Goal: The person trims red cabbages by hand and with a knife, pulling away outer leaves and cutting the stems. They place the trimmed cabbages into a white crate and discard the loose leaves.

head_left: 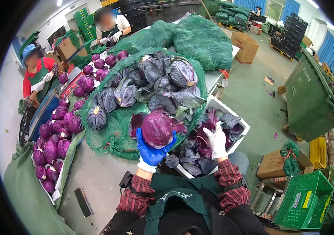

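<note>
My left hand (151,152), in a blue glove over a white one, cups a trimmed red cabbage (157,130) from below. My right hand (216,141) wears a white glove and is closed on a thin knife (213,111), seen nearly edge-on with its blade pointing away from me. That hand is above a white bin (242,138) filled with dark outer cabbage leaves (190,152). Ahead of my left hand an opened green mesh sack (114,141) holds several untrimmed cabbages (127,93) with dull, bluish leaves.
Several trimmed cabbages (51,150) are heaped at the left. Full mesh sacks (202,43) lie farther back on the table. Two people (41,74) work across from me. A phone-like dark object (83,201) rests at front left; a green crate (304,199) and wheeled bin (318,94) stand right.
</note>
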{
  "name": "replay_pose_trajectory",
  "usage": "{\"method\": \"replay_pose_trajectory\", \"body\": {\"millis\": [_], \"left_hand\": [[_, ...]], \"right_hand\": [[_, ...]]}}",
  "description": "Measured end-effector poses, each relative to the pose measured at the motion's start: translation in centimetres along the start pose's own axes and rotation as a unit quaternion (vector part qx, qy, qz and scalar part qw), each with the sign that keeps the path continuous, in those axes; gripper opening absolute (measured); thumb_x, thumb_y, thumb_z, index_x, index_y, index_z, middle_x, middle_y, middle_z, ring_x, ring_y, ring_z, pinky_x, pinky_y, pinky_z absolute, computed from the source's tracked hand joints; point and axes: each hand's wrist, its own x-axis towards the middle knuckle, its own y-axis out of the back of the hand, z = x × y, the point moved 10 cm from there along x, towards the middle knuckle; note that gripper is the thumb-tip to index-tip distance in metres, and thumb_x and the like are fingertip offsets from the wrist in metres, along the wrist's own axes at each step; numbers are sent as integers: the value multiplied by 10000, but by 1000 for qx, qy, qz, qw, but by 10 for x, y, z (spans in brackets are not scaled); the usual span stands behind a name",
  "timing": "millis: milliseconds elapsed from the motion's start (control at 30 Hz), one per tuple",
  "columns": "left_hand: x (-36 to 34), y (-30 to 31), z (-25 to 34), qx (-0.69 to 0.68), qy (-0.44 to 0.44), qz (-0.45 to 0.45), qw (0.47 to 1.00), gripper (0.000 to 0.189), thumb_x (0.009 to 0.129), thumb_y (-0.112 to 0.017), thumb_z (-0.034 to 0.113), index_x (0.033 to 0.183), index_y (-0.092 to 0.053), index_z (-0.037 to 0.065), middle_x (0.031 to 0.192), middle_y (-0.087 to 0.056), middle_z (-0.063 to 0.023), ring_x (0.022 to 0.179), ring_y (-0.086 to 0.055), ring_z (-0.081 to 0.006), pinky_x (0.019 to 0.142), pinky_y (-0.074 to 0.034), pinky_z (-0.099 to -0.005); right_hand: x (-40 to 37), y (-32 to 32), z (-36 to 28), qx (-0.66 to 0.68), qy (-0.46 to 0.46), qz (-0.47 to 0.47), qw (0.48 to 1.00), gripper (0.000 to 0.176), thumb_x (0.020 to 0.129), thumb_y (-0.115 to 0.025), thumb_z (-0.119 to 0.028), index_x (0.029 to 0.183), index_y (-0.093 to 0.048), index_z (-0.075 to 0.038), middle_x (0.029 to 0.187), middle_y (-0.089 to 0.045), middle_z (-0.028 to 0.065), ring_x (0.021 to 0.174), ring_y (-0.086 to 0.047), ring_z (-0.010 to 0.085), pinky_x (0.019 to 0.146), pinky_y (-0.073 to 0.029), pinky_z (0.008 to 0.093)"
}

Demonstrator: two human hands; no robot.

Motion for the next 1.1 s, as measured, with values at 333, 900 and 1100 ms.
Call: {"method": "replay_pose_trajectory", "body": {"millis": [333,900,1100], "left_hand": [[-5,-2,-21,74,-3,35,997,729,880,-540,587,1445,-374,156,1453,-427,-118,1314,-438,-316,1089,-356,-536],[-28,3,24,255,-132,40,957,681,880,-592,499,1428,-396,148,1423,-457,-119,1294,-464,-306,1081,-376,-515],[-30,-10,16,50,-63,1,997,716,862,-570,585,1426,-403,177,1420,-461,-118,1265,-486,-319,1045,-391,-568]], "right_hand": [[-49,-3,-161,290,149,-178,928,551,865,-671,-386,1253,-554,-13,1110,-644,152,919,-635,227,829,-486,314],[-61,-10,-165,369,2,-285,885,100,844,-580,-118,846,-571,-19,639,-596,37,518,-559,95,490,-436,259],[-32,-13,-89,361,-93,-192,908,246,880,-656,-239,834,-585,-7,622,-597,53,486,-547,100,464,-425,263]]}}
